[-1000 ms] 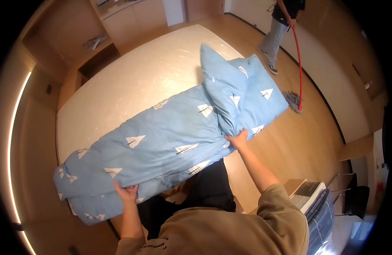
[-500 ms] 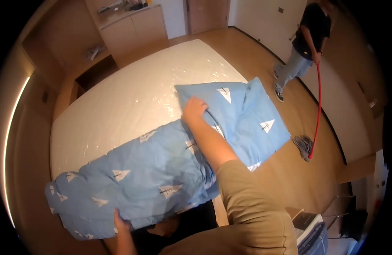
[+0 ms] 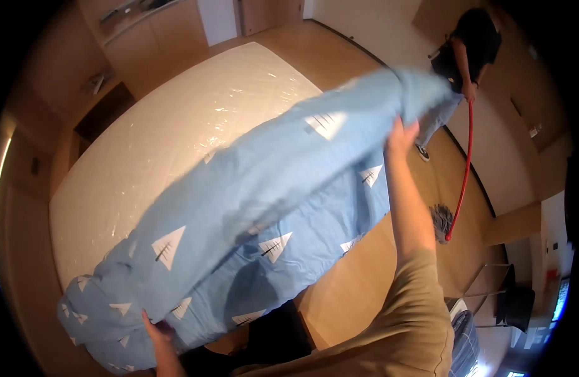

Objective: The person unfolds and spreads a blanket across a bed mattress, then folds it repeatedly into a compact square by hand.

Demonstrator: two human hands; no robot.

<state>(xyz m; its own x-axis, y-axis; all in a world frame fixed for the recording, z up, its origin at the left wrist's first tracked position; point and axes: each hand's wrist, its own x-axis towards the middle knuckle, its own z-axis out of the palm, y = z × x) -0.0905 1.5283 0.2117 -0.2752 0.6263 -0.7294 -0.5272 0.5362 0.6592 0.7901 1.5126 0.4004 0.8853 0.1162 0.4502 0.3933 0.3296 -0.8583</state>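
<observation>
A blue quilt (image 3: 208, 195) with white tree-shaped triangles lies along the near side of a plastic-wrapped mattress (image 3: 195, 113). My right hand (image 3: 401, 135) is closed on the quilt's edge at the right and holds that part up in the air. The raised layer is blurred at its far right end, while a lower layer stays spread beneath it. At the lower left, my left hand (image 3: 157, 333) grips the quilt's near edge, its thumb in sight and the other fingers hidden by cloth.
Past the bed's right corner, a person (image 3: 468, 56) in dark clothing holds a red-handled mop (image 3: 469, 169), its grey head on the wooden floor (image 3: 346, 301). A dark chair (image 3: 514, 305) stands at lower right. Wooden cabinets (image 3: 157, 38) line the far wall.
My right hand has moved right, lifting the quilt's upper layer and stretching it across the bed's corner. My left hand stays at the near edge. The view has shifted slightly.
</observation>
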